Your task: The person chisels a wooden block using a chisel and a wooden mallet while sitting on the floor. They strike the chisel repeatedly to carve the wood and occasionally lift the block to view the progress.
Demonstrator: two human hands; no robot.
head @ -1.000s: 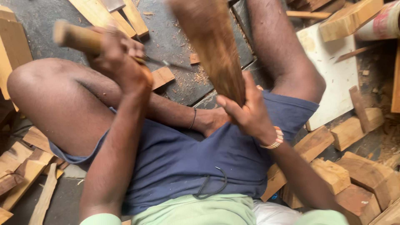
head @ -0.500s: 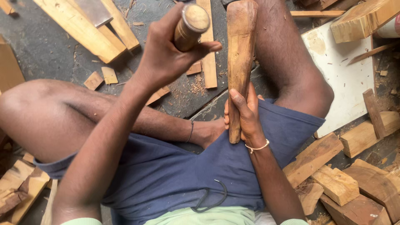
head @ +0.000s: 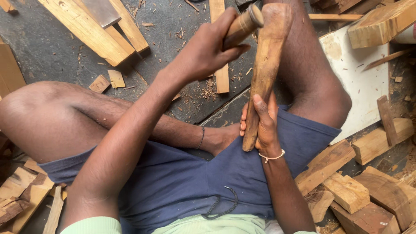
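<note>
**Mallet head against a long wooden piece, held over the lap**

Landmark: the wooden piece (head: pixel 265 73), a long brown club-like length standing nearly upright in the middle of the view, its rounded top high in the frame and its lower end down on the blue shorts (head: pixel 182 182).

Far left of the piece, scrap blocks (head: pixel 19 195) lie on the floor beside the bent knee. Up and left of it, pale planks (head: pixel 93 32) rest on the dark floor (head: pixel 39 56), with two small offcuts (head: pixel 108 80) below them and shavings scattered about.

Just left of the piece, the left hand (head: pixel 206 50) is closed around the handle of a mallet (head: pixel 242 24); the mallet's round end is at the top of the piece, seemingly touching it. A narrow slat (head: pixel 221 65) lies on the floor behind this hand.

On the piece itself, low down, the right hand (head: pixel 262 125) is wrapped around the shaft, fingers curled over its front, a thin bracelet (head: pixel 272 157) at the wrist.

Right of the piece, past the raised leg, lies a white board (head: pixel 359 73); a thick block (head: pixel 381 21) sits above it. Lower right, chunky blocks (head: pixel 346 190) are piled together.
</note>
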